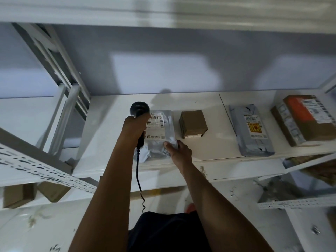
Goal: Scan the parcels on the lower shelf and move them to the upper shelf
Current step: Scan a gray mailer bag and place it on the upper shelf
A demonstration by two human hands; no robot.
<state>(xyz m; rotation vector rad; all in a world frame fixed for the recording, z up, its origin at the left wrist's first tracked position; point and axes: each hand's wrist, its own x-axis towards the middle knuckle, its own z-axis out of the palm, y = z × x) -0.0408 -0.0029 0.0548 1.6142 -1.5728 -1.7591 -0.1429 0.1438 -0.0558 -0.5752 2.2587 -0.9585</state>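
Just left of the brown box (193, 123), the grey parcel (160, 128) lies label-up on the shelf (214, 150). The right hand (181, 151) pinches its near corner, likely steadying it, while the left hand (135, 127) grips the scanner (139, 108) beside the label.

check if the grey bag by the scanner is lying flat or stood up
Lying flat: the grey bag rests on the shelf, label up; the right hand pinches its near edge.
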